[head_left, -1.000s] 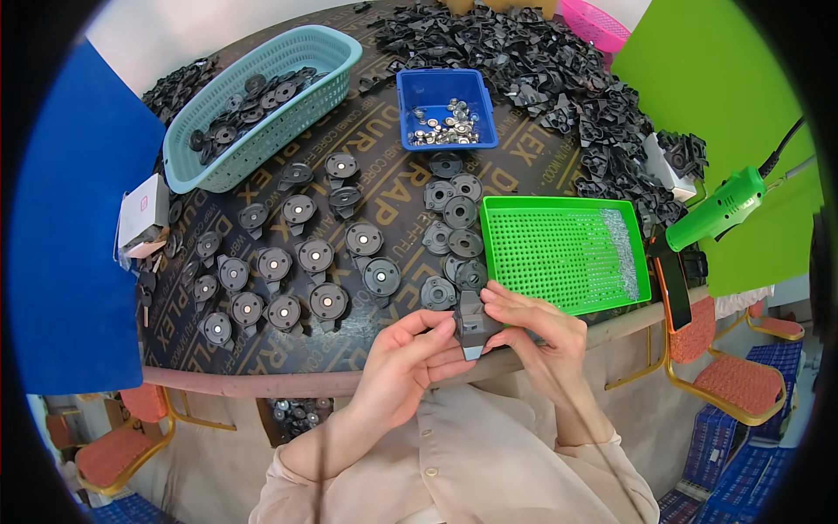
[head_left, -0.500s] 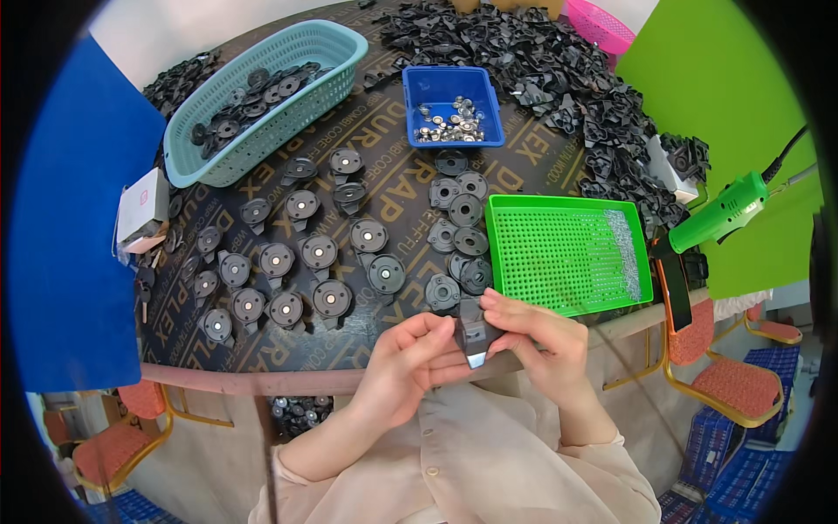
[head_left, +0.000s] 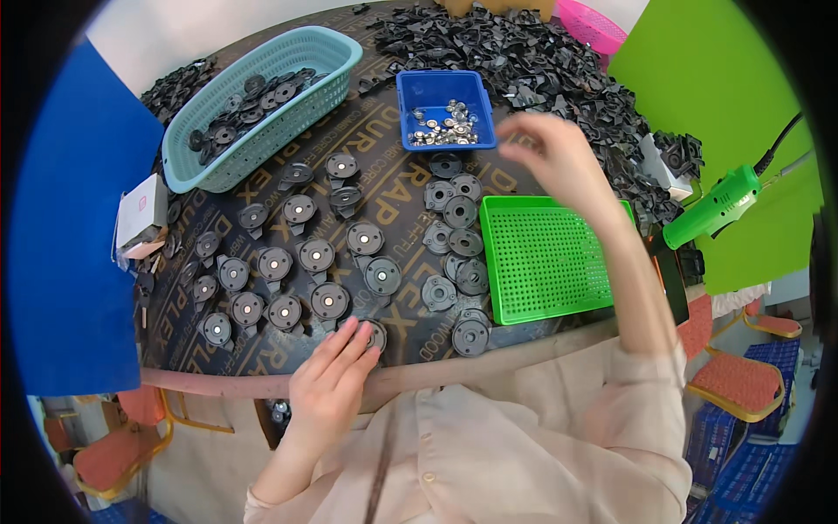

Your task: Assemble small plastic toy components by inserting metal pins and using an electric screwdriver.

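Observation:
My left hand (head_left: 332,375) is at the table's near edge, its fingers stretched out over a round black plastic part (head_left: 377,335), which they partly cover; the thumb is hidden. My right hand (head_left: 550,148) is raised beside the right rim of a blue bin (head_left: 445,81). Its fingers are bent and smeared by motion, so I cannot tell whether they hold anything. Small shiny round metal pieces (head_left: 447,133) lie in that bin. To the left stand rows of round black parts with bright centres (head_left: 316,255). A column of round black parts with open centres (head_left: 460,211) runs down the middle.
A green perforated tray (head_left: 550,306) lies under my right forearm. A pale blue basket (head_left: 253,148) at the back left holds round black parts. Black plastic pieces (head_left: 541,70) are heaped at the back right. A green power screwdriver (head_left: 711,210) hangs at the right, near a white box (head_left: 665,166).
My hands have parted from the dark part with a shiny tip that both held. The left moved left onto a round part; the right reached forward over the tray to the blue bin.

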The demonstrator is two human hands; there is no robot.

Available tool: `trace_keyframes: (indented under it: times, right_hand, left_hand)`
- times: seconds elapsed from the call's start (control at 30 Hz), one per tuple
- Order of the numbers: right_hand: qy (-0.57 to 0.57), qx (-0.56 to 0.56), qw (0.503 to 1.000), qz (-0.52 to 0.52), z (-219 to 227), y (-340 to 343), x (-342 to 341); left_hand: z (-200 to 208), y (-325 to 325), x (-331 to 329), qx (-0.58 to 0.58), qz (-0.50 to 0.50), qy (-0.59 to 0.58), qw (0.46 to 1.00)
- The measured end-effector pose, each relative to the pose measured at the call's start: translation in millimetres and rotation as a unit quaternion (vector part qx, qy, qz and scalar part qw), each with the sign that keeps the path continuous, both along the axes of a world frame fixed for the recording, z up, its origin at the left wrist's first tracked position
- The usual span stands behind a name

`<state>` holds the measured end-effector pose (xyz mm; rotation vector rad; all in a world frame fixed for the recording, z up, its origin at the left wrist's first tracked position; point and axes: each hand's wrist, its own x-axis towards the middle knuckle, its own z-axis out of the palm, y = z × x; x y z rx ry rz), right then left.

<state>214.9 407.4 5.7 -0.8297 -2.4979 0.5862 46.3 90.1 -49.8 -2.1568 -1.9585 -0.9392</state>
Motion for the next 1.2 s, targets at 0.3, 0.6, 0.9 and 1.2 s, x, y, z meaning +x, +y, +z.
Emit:
trace_keyframes:
  times: [0.3, 0.6, 0.9, 1.2]
  right_hand:
    - [-0.284, 0.19, 0.937, 0.078, -24.3, 65.3, -105.0]
    - [-0.21, 0.087, 0.972, 0.053, -37.1, 57.3, -107.2]
    - [-0.144, 0.043, 0.988, 0.027, -31.5, 55.3, -107.0]
    - [0.051, -0.086, 0.99, 0.103, 22.9, -13.7, -56.3]
  left_hand:
    - [-0.9, 0.0, 0.6, -0.033, 0.028, -0.033, 0.999]
    - [14.5, 13.4, 23.1, -0.019, 0.007, -0.096, 0.995]
    - [-3.1, 54.4, 70.4, -0.088, 0.01, -0.165, 0.982]
    - [13.5, 42.5, 47.3, 0.027, 0.064, -0.387, 0.92]
